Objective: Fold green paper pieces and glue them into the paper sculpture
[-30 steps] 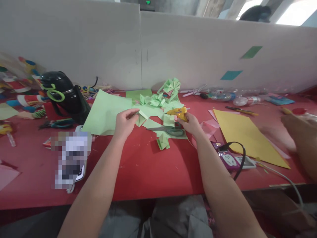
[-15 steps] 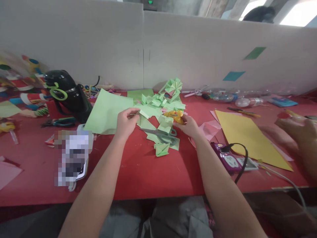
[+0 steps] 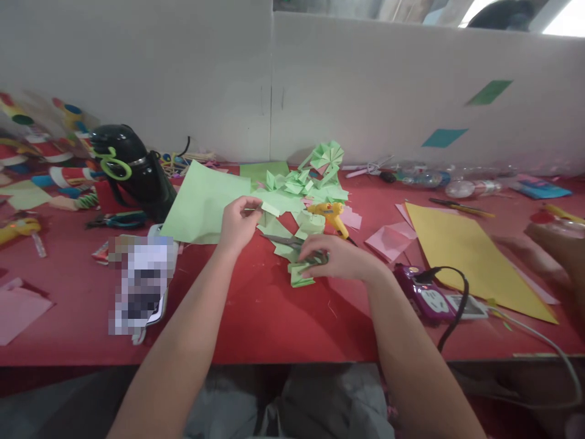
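Observation:
My left hand (image 3: 241,222) pinches a small folded strip of light green paper (image 3: 270,209) between thumb and fingertips. My right hand (image 3: 336,256) reaches over the scissors (image 3: 284,240), partly covering their handles. Its thumb and fingers close on a small folded green paper piece (image 3: 300,275) lying on the red table. Just beyond the right hand rests a yellow glue gun (image 3: 328,211), with nobody holding it. Green paper scraps (image 3: 311,224) lie between my hands, and a green folded-paper flower (image 3: 326,158) stands behind them.
Large green sheet (image 3: 203,204) and black bottle (image 3: 132,177) stand left, with a phone (image 3: 141,286) nearer. On the right are a purple power socket (image 3: 425,296), a yellow sheet (image 3: 470,259) and another person's hand (image 3: 555,250). A white partition (image 3: 365,85) rises behind.
My right hand has let go of the glue gun and moved nearer to me, onto the folded green paper. My left hand keeps hold of its strip. The view has shifted slightly.

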### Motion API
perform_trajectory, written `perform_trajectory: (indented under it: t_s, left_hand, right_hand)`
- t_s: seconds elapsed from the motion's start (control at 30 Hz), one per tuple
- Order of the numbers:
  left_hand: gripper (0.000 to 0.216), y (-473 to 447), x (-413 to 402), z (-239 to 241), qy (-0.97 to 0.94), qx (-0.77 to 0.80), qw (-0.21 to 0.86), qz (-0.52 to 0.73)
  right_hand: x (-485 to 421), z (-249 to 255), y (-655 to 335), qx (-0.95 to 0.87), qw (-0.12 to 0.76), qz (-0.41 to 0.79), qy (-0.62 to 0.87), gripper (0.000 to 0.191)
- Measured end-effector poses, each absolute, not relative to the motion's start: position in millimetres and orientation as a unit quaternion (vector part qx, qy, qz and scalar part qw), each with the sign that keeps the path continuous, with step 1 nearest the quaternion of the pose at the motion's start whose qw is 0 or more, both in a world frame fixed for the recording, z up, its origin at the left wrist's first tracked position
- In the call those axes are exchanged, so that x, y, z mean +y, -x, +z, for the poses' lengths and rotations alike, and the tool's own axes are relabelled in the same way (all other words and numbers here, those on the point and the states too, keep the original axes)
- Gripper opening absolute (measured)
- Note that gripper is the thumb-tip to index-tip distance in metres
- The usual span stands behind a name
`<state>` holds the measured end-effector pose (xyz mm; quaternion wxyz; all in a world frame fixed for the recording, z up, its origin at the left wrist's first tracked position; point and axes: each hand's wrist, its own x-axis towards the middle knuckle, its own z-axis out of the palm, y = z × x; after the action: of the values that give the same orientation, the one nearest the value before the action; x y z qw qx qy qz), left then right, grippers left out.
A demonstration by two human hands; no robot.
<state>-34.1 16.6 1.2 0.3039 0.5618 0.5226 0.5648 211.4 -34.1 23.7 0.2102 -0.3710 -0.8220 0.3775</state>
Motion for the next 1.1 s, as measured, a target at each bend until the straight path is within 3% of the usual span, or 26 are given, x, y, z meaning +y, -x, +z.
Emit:
perform_trajectory:
  t_s: [0.1, 0.2, 0.33, 0.53, 1.1]
  left_hand:
    - [0.012, 33.2, 16.1, 0.9, -0.558, 0.526, 0.306, 0.564]
    - [0.011, 30.2, 13.7, 1.1, -0.561, 0.520, 0.315, 0.562]
    - [0.013, 23.1, 9.6, 1.1, -0.568, 0.497, 0.329, 0.567]
    - [0.011, 13.4, 5.2, -0.9, -0.570, 0.467, 0.334, 0.588]
    - [0.013, -2.5, -7.9, 1.4, -0.596, 0.426, 0.351, 0.584]
  right_hand:
    - [-29.7, 16.0, -203.0, -0.790, 0.243, 0.409, 0.386, 0.021]
    - [-26.4, 12.9, -196.9, -0.681, 0.384, 0.492, 0.383, 0.021]
    - [-23.5, 9.9, -188.5, -0.541, 0.484, 0.583, 0.364, 0.054]
    - [-15.8, 2.1, -180.5, -0.429, 0.562, 0.602, 0.371, 0.035]
    - [-9.7, -11.8, -170.3, -0.416, 0.588, 0.598, 0.353, 0.042]
